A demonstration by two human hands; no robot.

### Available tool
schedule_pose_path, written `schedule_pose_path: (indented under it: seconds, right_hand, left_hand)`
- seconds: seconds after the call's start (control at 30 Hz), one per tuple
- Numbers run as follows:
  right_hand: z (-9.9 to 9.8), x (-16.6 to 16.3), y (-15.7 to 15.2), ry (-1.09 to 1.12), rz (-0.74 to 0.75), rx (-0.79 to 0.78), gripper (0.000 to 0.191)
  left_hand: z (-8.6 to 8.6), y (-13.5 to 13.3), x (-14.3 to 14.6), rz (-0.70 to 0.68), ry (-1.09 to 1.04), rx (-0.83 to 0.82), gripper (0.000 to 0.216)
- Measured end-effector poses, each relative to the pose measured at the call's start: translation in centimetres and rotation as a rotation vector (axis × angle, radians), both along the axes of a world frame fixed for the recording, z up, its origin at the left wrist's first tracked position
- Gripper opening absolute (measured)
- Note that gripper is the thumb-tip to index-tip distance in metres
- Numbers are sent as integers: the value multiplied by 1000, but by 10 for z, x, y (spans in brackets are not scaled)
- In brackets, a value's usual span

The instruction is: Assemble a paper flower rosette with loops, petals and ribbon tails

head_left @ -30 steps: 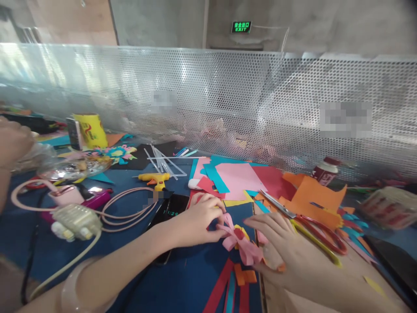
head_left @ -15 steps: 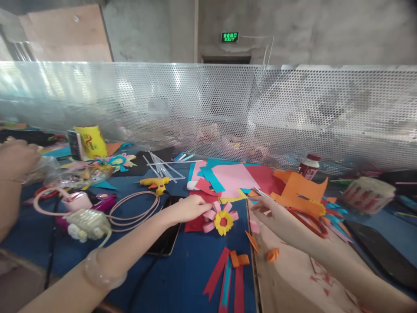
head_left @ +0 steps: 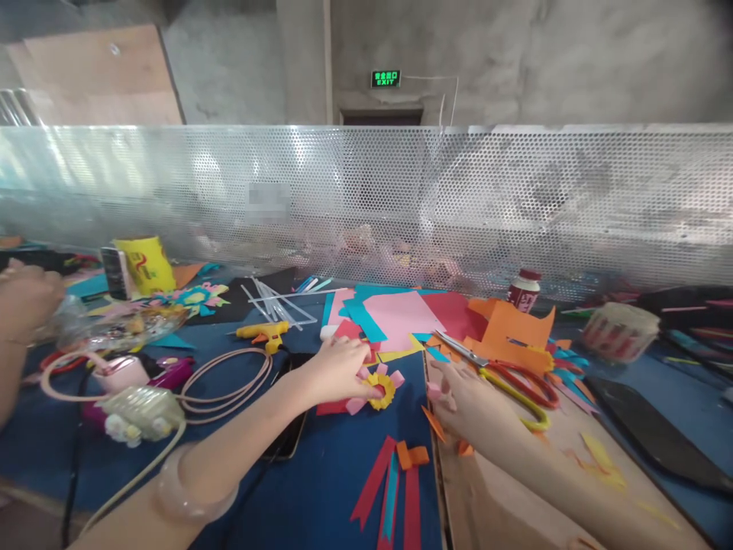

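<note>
My left hand (head_left: pixel 339 372) is closed on a paper flower with a yellow fringed centre (head_left: pixel 385 391) and pink looped petals. Its thumb reaches the middle of the flower, and the fingers cover part of the petals. To the right, my right hand (head_left: pixel 461 393) has its fingertips bent around a small pink paper piece (head_left: pixel 434 391) at the edge of the brown board. Scissors with red and yellow handles (head_left: pixel 518 382) lie just beyond that hand. Below the flower are red and blue paper ribbons (head_left: pixel 380 489) with an orange paper loop (head_left: pixel 411 455).
Coloured paper sheets (head_left: pixel 401 317) lie behind the flower. A yellow glue gun (head_left: pixel 260 331), clear glue sticks (head_left: pixel 275 302), a coiled cable (head_left: pixel 226 382) and a phone (head_left: pixel 286 443) sit left. A bottle (head_left: pixel 524 292) stands right. Another person's hand (head_left: pixel 28 298) is far left.
My left hand has shifted over the flower, its thumb now on the yellow centre. My right hand has lowered to the pink piece, uncovering the scissors. The view has turned slightly.
</note>
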State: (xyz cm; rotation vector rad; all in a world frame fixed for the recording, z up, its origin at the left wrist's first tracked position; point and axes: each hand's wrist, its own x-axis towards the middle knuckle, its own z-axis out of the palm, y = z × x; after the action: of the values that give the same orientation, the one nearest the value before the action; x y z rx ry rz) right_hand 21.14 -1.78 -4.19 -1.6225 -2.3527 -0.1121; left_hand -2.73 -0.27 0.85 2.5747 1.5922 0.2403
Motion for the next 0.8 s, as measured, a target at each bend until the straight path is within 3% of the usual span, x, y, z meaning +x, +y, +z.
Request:
schedule_pose_path:
  seconds: [0.1, 0.23, 0.33, 0.4, 0.5, 0.57, 0.67, 0.73, 0.8]
  right_hand:
    - [0, -6, 2, -38, -35, 18, 55]
    - [-2, -7, 9, -67, -54, 38, 44]
    - [1, -4, 8, -73, -48, 35, 43]
    - [5, -6, 2, -76, -10, 24, 45]
    - [10, -17, -12, -90, 107, -12, 48]
    - [16, -24, -19, -48, 188, -15, 44]
    - [30, -25, -24, 245, 236, -20, 24]
    - [44, -18, -28, 511, 188, -179, 16]
    - [57, -8, -35, 741, 141, -457, 19]
  left_hand:
    - [-11, -2, 3, -81, -37, -45, 60]
    - [-12, -3, 1, -112, -67, -63, 64]
    - [4, 1, -17, 157, 59, -45, 62]
    - [17, 6, -37, 508, 172, 34, 60]
    - [26, 15, -69, 760, 229, 47, 50]
    - [24, 22, -84, 829, 248, -2, 44]
    - [17, 32, -94, 878, 262, -87, 41]
    - [15, 37, -96, 895, 270, -132, 36]
    - [17, 38, -97, 894, 268, -161, 32]
